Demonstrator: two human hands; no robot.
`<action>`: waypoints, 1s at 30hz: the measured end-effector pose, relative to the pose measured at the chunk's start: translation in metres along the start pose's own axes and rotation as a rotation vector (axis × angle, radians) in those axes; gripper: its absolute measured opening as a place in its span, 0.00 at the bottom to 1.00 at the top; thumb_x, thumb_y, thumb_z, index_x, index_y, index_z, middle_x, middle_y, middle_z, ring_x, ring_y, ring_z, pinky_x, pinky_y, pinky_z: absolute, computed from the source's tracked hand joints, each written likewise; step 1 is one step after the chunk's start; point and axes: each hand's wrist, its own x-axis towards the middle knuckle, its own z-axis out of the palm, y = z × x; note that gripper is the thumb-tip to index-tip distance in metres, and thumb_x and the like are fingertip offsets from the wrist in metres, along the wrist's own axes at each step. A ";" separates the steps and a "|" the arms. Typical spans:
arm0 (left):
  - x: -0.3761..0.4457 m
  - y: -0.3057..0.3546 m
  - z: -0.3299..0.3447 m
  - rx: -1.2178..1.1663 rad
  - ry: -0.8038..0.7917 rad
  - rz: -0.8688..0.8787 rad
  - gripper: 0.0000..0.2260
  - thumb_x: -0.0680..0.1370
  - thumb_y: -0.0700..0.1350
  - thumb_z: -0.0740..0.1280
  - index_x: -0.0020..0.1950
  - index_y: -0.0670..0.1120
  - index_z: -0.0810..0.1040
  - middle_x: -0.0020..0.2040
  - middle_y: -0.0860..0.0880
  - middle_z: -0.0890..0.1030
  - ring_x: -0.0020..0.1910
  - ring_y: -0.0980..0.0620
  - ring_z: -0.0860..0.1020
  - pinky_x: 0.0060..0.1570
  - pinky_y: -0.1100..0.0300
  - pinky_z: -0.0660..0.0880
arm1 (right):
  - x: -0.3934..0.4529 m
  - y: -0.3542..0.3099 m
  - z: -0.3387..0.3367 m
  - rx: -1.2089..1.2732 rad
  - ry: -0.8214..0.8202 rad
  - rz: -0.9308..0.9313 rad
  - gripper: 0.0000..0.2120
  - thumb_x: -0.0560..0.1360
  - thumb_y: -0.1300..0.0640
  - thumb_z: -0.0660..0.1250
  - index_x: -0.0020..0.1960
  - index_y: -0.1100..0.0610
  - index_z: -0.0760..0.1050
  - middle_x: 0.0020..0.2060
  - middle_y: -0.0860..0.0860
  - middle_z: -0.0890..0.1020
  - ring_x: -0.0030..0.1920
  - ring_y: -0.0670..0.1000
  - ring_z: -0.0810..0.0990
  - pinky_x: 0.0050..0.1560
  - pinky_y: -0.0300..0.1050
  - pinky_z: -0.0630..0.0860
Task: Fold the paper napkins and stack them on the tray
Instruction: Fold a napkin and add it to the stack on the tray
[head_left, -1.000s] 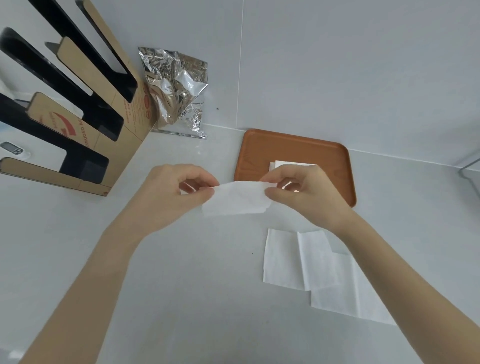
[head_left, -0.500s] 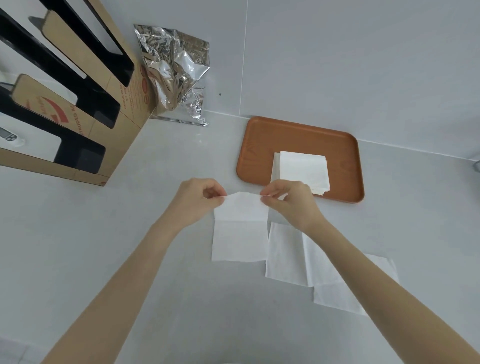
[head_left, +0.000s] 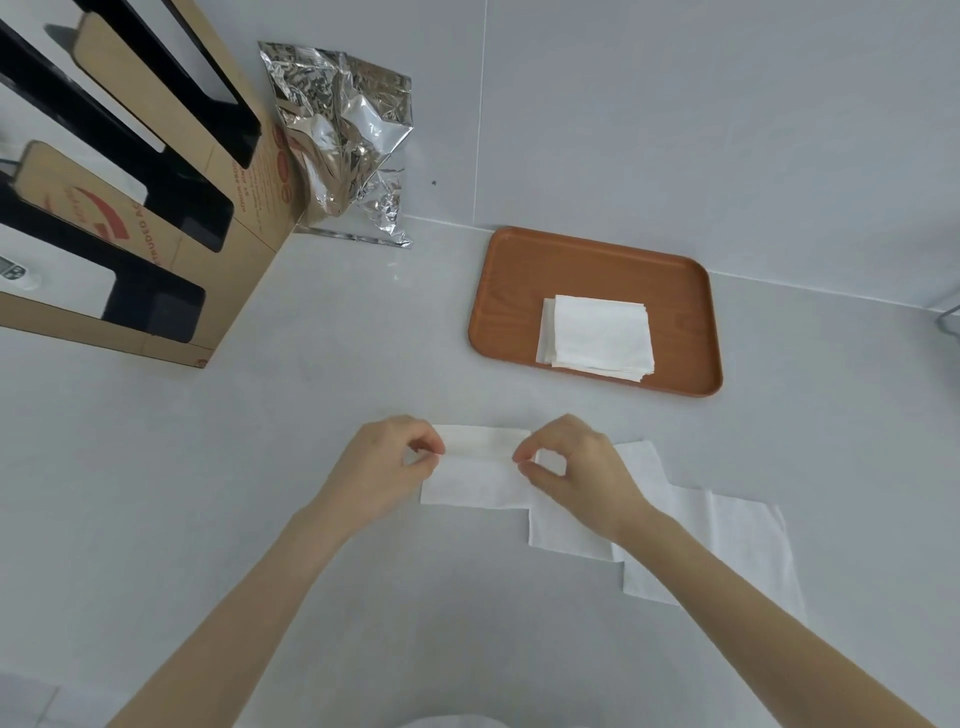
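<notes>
1. Since half a second ago, both hands have come down toward the countertop (head_left: 260, 467), and the napkin (head_left: 475, 475) that hung between them now lies on the surface, its far edge turned over toward the person into a narrow band.
2. Left hand (head_left: 387, 465) pinches the left end of that folded band between thumb and forefinger, the other fingers curled in.
3. Right hand (head_left: 576, 467) pinches the right end the same way; the two hands sit level with each other, the band stretched between them.
4. This napkin is thin, soft white paper, rectangular, with a faint crease line across it (its near half lies flat on the counter).
5. Just right of it, partly under the right forearm, lie the loose napkins (head_left: 727, 540), overlapping flat white squares; how many there are is hard to tell, perhaps three.
6. Farther back sits the tray (head_left: 519, 270), a smooth orange-brown rectangle with rounded corners and a low rim, against the wall.
7. On it rests the folded stack (head_left: 600, 335), small white squares piled slightly askew near the tray's front edge.
8. At the back left, a crinkled silver foil bag (head_left: 343, 140) leans against the wall beside a brown cardboard rack (head_left: 249, 218) with black slots.
</notes>
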 end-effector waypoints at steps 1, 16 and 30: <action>-0.005 -0.003 0.005 0.032 -0.011 -0.002 0.04 0.71 0.37 0.67 0.43 0.44 0.79 0.43 0.49 0.80 0.43 0.57 0.76 0.43 0.74 0.68 | -0.006 0.002 0.005 -0.015 -0.004 -0.013 0.04 0.70 0.62 0.69 0.43 0.55 0.80 0.41 0.51 0.83 0.48 0.48 0.75 0.45 0.33 0.69; 0.028 -0.005 0.001 0.108 0.121 -0.039 0.06 0.72 0.39 0.66 0.47 0.45 0.79 0.47 0.45 0.80 0.43 0.48 0.76 0.48 0.51 0.75 | 0.023 0.007 0.000 -0.212 0.110 0.002 0.07 0.72 0.63 0.65 0.49 0.60 0.79 0.48 0.56 0.82 0.52 0.58 0.75 0.51 0.51 0.73; 0.044 0.004 -0.002 0.067 0.086 0.027 0.02 0.74 0.38 0.64 0.43 0.43 0.76 0.43 0.44 0.80 0.44 0.48 0.78 0.43 0.62 0.72 | 0.037 0.007 0.000 -0.073 0.163 0.107 0.04 0.72 0.63 0.63 0.44 0.61 0.76 0.43 0.57 0.82 0.46 0.57 0.77 0.48 0.48 0.73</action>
